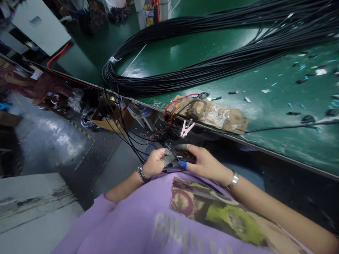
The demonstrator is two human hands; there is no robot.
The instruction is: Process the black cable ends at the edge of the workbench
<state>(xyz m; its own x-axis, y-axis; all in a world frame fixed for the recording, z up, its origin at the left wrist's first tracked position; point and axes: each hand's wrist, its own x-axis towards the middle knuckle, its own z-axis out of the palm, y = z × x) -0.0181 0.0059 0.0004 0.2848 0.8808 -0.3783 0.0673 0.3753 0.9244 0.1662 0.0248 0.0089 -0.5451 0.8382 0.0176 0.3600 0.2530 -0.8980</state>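
My left hand [156, 163] and my right hand [201, 162] meet just above my lap, below the edge of the green table [278, 106]. Both are closed in a pinch around thin black wire ends [173, 158] that hang from the table edge. Finger cots cover the fingertips: grey on my left thumb, grey and blue on my right hand. A pink clip [186, 128] hangs from the table edge right above the hands. Red and black wires [174, 106] run over a taped cardboard pad [214, 114] there.
A big bundle of long black cables [201, 67] loops across the green table. Small cut scraps litter its right side. On the floor at left lie boxes and bags [106, 116], a red cable [57, 58] and a white cabinet [39, 26].
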